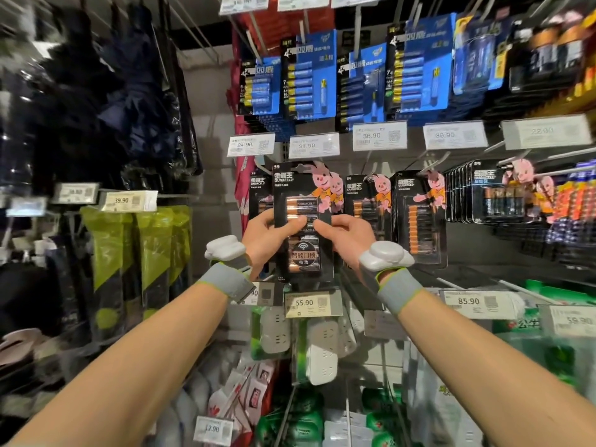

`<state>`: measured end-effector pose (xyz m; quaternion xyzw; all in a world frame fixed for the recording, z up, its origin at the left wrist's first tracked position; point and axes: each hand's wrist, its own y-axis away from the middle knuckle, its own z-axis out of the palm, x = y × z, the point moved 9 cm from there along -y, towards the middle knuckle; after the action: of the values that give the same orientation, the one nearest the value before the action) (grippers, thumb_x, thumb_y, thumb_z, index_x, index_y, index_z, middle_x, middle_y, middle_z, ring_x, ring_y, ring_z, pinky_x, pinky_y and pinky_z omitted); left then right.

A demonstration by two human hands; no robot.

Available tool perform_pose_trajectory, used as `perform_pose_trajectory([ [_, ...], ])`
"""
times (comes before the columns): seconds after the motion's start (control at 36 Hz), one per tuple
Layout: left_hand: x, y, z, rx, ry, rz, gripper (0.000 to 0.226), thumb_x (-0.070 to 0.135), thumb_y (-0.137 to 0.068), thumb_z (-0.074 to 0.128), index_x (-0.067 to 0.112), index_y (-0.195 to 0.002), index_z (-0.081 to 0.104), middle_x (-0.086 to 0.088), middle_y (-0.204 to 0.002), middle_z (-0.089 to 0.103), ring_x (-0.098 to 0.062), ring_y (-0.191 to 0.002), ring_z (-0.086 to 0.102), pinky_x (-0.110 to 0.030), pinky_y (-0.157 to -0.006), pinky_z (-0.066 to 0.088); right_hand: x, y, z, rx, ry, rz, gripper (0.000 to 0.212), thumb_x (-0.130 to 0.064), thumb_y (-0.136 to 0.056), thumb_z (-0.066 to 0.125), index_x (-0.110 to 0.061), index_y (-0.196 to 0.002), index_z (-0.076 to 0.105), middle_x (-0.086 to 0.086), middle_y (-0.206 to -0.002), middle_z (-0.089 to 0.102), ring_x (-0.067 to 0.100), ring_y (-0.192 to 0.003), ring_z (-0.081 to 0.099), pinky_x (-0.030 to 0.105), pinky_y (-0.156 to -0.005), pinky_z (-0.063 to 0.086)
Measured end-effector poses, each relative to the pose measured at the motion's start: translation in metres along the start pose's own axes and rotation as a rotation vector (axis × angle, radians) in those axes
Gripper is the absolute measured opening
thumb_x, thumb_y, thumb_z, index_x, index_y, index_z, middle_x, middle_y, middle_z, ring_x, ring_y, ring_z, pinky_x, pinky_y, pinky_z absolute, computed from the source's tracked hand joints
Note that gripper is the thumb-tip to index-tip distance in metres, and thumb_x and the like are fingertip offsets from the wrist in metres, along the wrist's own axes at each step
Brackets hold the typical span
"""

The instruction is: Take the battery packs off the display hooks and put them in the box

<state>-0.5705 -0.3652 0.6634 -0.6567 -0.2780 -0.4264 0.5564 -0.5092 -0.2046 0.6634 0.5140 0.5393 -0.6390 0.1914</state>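
A black Duracell battery pack (301,188) with a pink bunny on its card is held up in front of the middle row of hooks. My left hand (269,235) grips its left edge, thumb across the front. My right hand (346,235) grips its right edge the same way. I cannot tell whether its top hole is on a hook. More black battery packs (419,214) hang to the right on the same row. Blue battery packs (309,75) hang on the row above. No box is in view.
Price tags (308,303) stick out on hook ends below and above the hands. White power strips (322,346) hang under the held pack. Green and dark umbrellas (135,253) hang at the left. More black packs (496,191) fill hooks at the right.
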Motion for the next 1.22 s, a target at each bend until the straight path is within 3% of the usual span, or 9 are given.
perform_pose_trajectory([
  [0.08,0.002,-0.002,0.001,0.005,-0.024,0.011,0.031,0.028,-0.08,0.08,0.018,-0.108,0.071,-0.001,-0.103,0.075,-0.02,-0.096,0.072,-0.044,-0.094,0.055,-0.004,-0.001,-0.003,0.022,0.002,-0.014,0.031,-0.027,-0.084,0.072,-0.008,-0.108,0.065,0.006,-0.098,0.071,0.018,-0.089,0.066,0.026,-0.084,0.053],
  [0.19,0.005,-0.006,0.004,0.011,-0.063,0.015,0.029,0.033,-0.08,0.08,0.019,-0.105,0.072,-0.001,-0.102,0.076,-0.02,-0.096,0.072,-0.045,-0.095,0.055,-0.008,-0.003,-0.007,0.051,-0.011,-0.026,0.028,-0.024,-0.086,0.071,-0.006,-0.106,0.067,-0.005,-0.072,0.063,0.003,-0.059,0.055,0.006,-0.049,0.041],
  [0.33,0.011,-0.016,0.01,-0.017,-0.075,0.033,0.037,0.033,-0.079,0.08,0.017,-0.111,0.071,-0.002,-0.105,0.075,-0.021,-0.098,0.072,-0.045,-0.096,0.054,-0.006,-0.006,-0.011,0.079,-0.03,-0.001,0.036,-0.026,-0.085,0.071,-0.003,-0.113,0.065,0.003,-0.089,0.069,0.017,-0.081,0.065,0.03,-0.082,0.054],
  [0.47,0.008,-0.02,0.014,-0.032,-0.102,0.043,0.032,0.029,-0.082,0.078,0.017,-0.111,0.07,0.0,-0.106,0.074,-0.014,-0.096,0.071,-0.034,-0.093,0.055,-0.002,-0.007,-0.011,0.073,-0.04,-0.002,0.021,-0.023,-0.087,0.069,-0.009,-0.103,0.065,-0.007,-0.074,0.062,0.005,-0.066,0.058,0.017,-0.066,0.051],
  [0.58,0.008,-0.019,0.015,-0.056,-0.111,0.06,0.031,0.029,-0.085,0.075,0.019,-0.114,0.067,0.007,-0.101,0.072,-0.002,-0.088,0.068,-0.011,-0.069,0.053,0.002,-0.011,-0.01,0.091,-0.027,-0.003,0.022,-0.023,-0.086,0.07,-0.009,-0.102,0.067,-0.001,-0.08,0.066,0.015,-0.075,0.063,0.032,-0.079,0.054],
  [0.75,0.008,-0.023,0.012,-0.058,-0.089,0.082,0.029,0.028,-0.082,0.077,0.02,-0.11,0.07,0.003,-0.106,0.074,-0.013,-0.098,0.07,-0.03,-0.09,0.055,0.002,-0.014,-0.01,0.081,-0.025,-0.027,0.025,-0.024,-0.086,0.07,-0.008,-0.105,0.067,0.005,-0.088,0.07,0.016,-0.077,0.065,0.025,-0.069,0.053],
  [0.83,0.006,-0.023,0.011,-0.061,-0.07,0.089,0.033,0.028,-0.081,0.079,0.018,-0.111,0.071,0.003,-0.104,0.075,-0.015,-0.098,0.071,-0.031,-0.089,0.055,0.002,-0.014,-0.01,0.075,-0.002,-0.035,0.028,-0.026,-0.086,0.069,-0.009,-0.108,0.066,0.006,-0.094,0.071,0.008,-0.073,0.062,0.015,-0.061,0.05],
  [1.06,0.011,-0.02,0.014,-0.086,0.015,0.082,0.021,0.022,-0.08,0.078,0.022,-0.1,0.072,0.001,-0.1,0.076,-0.017,-0.094,0.073,-0.035,-0.089,0.057,-0.002,-0.01,-0.012,0.067,-0.049,-0.06,0.029,-0.025,-0.087,0.068,-0.007,-0.11,0.067,0.008,-0.102,0.071,0.016,-0.088,0.068,0.015,-0.067,0.053],
  [1.22,0.007,-0.02,0.016,-0.105,0.033,0.067,0.032,0.022,-0.081,0.078,0.017,-0.111,0.069,-0.002,-0.104,0.075,-0.019,-0.095,0.073,-0.039,-0.091,0.056,-0.003,-0.007,-0.013,0.06,-0.049,-0.06,0.028,-0.024,-0.087,0.068,-0.006,-0.108,0.066,0.008,-0.099,0.071,0.014,-0.083,0.067,0.016,-0.064,0.053],
])
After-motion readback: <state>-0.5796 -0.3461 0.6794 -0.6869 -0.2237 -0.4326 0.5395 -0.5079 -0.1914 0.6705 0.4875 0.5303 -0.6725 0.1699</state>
